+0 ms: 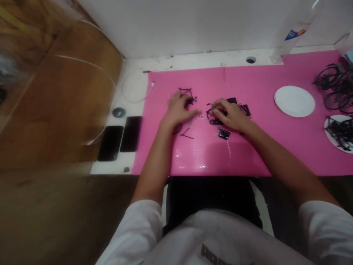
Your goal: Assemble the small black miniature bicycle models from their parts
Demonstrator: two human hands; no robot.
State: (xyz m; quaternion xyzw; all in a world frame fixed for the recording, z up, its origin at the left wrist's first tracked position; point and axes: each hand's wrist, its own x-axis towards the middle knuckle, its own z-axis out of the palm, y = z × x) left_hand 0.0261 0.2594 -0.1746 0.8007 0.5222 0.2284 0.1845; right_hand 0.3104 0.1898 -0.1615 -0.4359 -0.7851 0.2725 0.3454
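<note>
Small dark parts lie about the middle of a pink mat [248, 84]. My left hand [179, 109] rests palm down with fingers spread, its fingertips beside a thin black frame piece [186, 90]. Just below it are a round dark part [177, 128] and a V-shaped black piece [187, 135]. My right hand [226, 112] has its thumb and fingers pinched together over the other parts; what they hold, if anything, is too small to make out. Near it are a flat black oval part [215, 122], a glossy black part [224, 134] and a black rectangular piece [232, 100].
White plates [294, 101] sit at the right, near a pile of black bicycle-like models [335, 86] and another plate of black parts [342, 130]. Two phones [110, 143] [131, 134], a round dark object [118, 112] and a white cable [153, 85] are at the left.
</note>
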